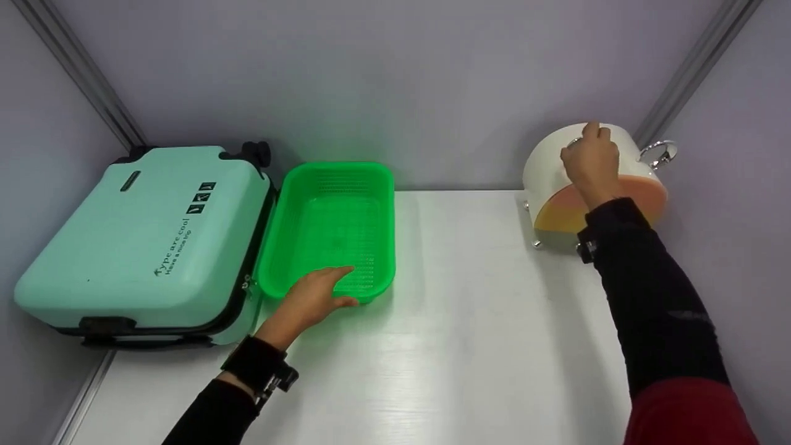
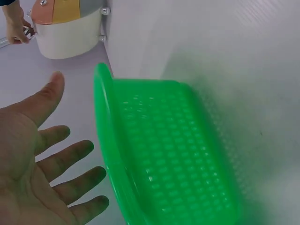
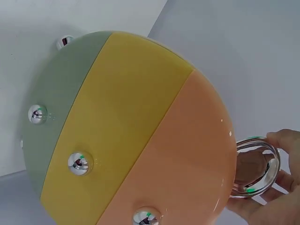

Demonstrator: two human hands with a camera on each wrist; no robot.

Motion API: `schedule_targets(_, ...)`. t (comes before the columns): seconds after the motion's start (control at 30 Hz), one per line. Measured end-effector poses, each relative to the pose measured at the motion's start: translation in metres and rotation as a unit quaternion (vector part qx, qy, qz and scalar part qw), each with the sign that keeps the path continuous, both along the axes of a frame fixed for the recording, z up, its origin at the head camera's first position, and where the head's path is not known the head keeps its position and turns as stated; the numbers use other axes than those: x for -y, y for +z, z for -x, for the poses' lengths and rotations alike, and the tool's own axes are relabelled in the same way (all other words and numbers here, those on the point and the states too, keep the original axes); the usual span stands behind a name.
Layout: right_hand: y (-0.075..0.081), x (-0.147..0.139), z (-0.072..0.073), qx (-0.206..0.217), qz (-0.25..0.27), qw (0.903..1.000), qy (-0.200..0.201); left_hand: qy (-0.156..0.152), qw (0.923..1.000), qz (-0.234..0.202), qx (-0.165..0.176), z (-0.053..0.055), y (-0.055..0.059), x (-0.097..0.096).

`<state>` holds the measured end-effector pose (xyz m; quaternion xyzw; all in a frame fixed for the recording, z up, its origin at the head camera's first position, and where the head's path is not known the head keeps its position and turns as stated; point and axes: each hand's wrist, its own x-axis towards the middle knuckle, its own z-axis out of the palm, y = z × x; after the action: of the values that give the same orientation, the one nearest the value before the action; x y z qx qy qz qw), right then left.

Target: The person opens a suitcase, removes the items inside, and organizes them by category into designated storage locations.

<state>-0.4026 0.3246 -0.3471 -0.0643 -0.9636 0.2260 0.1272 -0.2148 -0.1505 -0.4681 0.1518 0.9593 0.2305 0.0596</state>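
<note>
Head view lets me see the right hand (image 1: pixel 592 162), fingers curled round the handle (image 3: pixel 274 168); the round box (image 3: pixel 131 126) lies just below, on the tabletop (image 1: pixel 445 321) (left hand (image 1: pixel 312 296), fingers wide, is beside the basket (image 1: pixel 390 247)).

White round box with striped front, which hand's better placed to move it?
Likely the right hand, gripping the silver metal ring handle; the left hand is by the green plastic basket.

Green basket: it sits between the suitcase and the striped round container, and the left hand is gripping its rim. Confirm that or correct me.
The grip is wrong: the left wrist view shows the left hand beside the rim, its fingers spread, not curled round it. The green basket does sit between the suitcase and the striped round container.
</note>
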Motion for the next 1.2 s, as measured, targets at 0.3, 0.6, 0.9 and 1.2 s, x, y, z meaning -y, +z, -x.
schedule_targets(0.3, -0.013, 0.041, -0.036, -0.069, 0.015, 0.9950, 0.070, -0.044, 0.9962, -0.024, -0.071, 0.006, -0.028, 0.005)
schedule_targets(0.6, -0.078, 0.114, -0.075, -0.062, 0.020, 0.9804, 0.186, -0.091, 0.9858, -0.074, -0.121, 0.015, -0.046, -0.018)
schedule_targets(0.9, -0.132, 0.153, -0.109, -0.038, 0.041, 0.9712, 0.231, -0.098, 0.9747, -0.092, -0.179, 0.009, -0.059, -0.059)
schedule_targets(1.2, -0.148, 0.158, -0.133, 0.019, 0.063, 0.9702, 0.233, -0.165, 0.9701, -0.070, -0.164, -0.005, -0.050, -0.080)
